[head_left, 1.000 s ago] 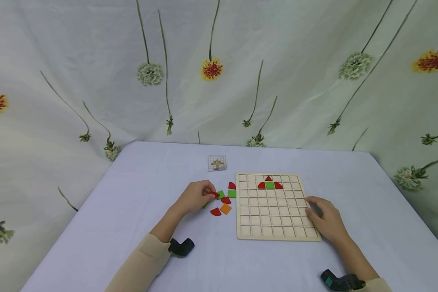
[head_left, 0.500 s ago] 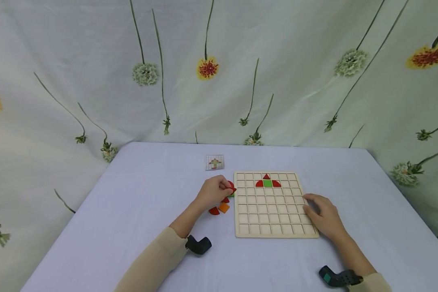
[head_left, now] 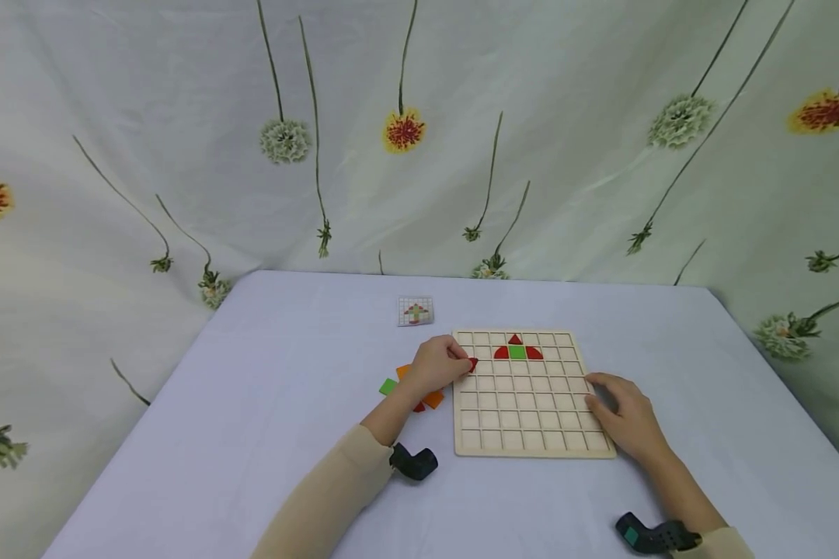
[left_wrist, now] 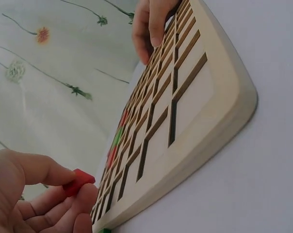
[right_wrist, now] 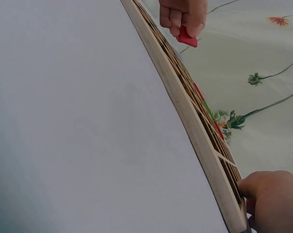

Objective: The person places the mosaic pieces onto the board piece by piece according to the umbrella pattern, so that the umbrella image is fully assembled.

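In the head view, my left hand (head_left: 439,366) pinches a small red tile (head_left: 473,364) between thumb and fingertips, over the upper left of a wooden grid board (head_left: 503,442). The left wrist view shows that red tile (left_wrist: 78,182) raised above the grid. Set into the upper rows are a red triangle (head_left: 515,339), a green square (head_left: 516,352) below it, and a red tile with one curved side (head_left: 501,353) on either side of the square. At the board's right edge rests my right hand (head_left: 625,415), fingers relaxed and thumb touching the rim.
Loose tiles lie left of the board, partly hidden by my left arm: a green one (head_left: 388,386), an orange one (head_left: 433,399) and a bit of red (head_left: 419,407) among them. Behind them is a small pattern card (head_left: 416,311) on the white table (head_left: 308,326).
My left hand has moved right, from the loose tiles to over the board's left part, carrying the red tile. My right hand stays at the right edge.
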Tool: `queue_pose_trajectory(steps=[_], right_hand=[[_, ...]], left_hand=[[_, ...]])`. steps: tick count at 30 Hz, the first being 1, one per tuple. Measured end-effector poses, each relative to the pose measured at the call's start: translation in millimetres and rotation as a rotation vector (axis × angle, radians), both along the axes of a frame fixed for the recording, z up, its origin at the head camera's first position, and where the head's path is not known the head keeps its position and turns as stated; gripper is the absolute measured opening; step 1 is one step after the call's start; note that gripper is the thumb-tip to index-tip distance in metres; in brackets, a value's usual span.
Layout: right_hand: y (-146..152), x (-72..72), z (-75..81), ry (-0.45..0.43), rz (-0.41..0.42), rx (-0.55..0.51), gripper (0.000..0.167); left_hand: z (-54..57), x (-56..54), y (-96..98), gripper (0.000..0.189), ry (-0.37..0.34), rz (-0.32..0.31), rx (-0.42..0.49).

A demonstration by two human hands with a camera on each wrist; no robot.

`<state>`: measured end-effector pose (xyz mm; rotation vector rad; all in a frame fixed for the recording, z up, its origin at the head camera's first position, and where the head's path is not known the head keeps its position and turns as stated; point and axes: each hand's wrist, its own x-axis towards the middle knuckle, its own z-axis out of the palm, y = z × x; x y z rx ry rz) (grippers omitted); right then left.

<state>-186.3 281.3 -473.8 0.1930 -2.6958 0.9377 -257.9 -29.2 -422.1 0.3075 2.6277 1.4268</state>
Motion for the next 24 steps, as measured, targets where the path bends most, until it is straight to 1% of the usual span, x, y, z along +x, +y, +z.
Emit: queue_pose_trajectory(steps=[3, 7, 10, 15, 17, 22, 24], right_hand=[[0.6, 0.1, -0.4, 0.005, 0.001, -0.005, 0.034], [1.2, -0.5, -1.4, 0.01, 0.006, -0.006, 0.034], [1.3, -1.0, -1.3, 0.011, 0.006, -0.005, 0.034], [0.9, -1.5, -0.1, 0.005, 0.001, -0.002, 0.034], [1.1, -1.6, -0.2, 0.003, 0.001, -0.002, 0.034], [1.9, -2.1, -1.7, 0.004, 0.003, -0.007, 0.034], [2.0, -2.2, -2.1, 0.006, 0.004, -0.006, 0.034]], left_hand=[[-2.8, -1.8, 7.4, 0.008, 0.004, 0.008, -0.037], [-6.8, -3.9, 16.1, 0.009, 0.029, 0.047, -0.072], [-9.7, -5.3, 21.4, 0.009, 0.048, 0.083, -0.088], [-12.3, -5.4, 28.3, 0.009, 0.047, 0.132, -0.089], [-12.7, -4.8, 30.5, 0.008, 0.069, 0.137, -0.092], [-15.2, -3.0, 35.1, 0.007, 0.129, 0.123, -0.105], [-16.1, -2.2, 36.8, 0.007, 0.141, 0.122, -0.108]])
